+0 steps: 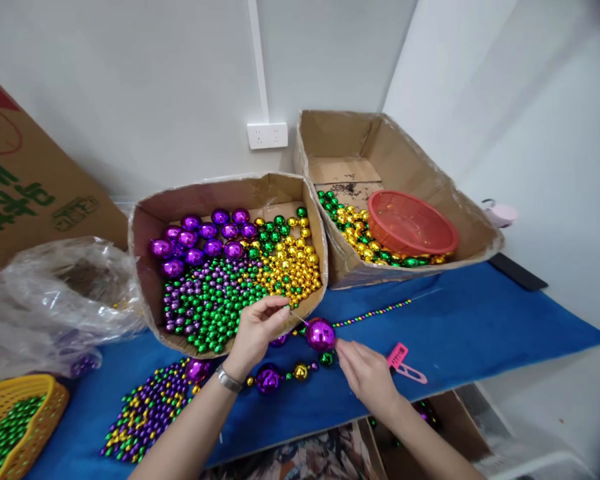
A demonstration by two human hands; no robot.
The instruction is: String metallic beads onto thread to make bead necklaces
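Observation:
My left hand [257,328], with a metal watch at the wrist, pinches a thin needle or string end just over the front rim of a cardboard box [225,187]. That thin line runs into a large shiny purple bead [321,335]. At the bead's right side, the closed fingers of my right hand [364,371] grip it. Below lies a bead strand [269,379] of purple, gold and green beads. A thinner string of small beads [375,313] stretches to the upper right. The box holds purple balls [195,257], green beads [217,303] and gold beads [300,257].
A second cardboard box [450,193] at the right holds beads and a red basket [413,223]. Pink scissors-like tool [405,365] lies right of my hand. Loose beads [150,407], a yellow basket [55,407] and plastic bags [70,287] are at left on the blue cloth [505,320].

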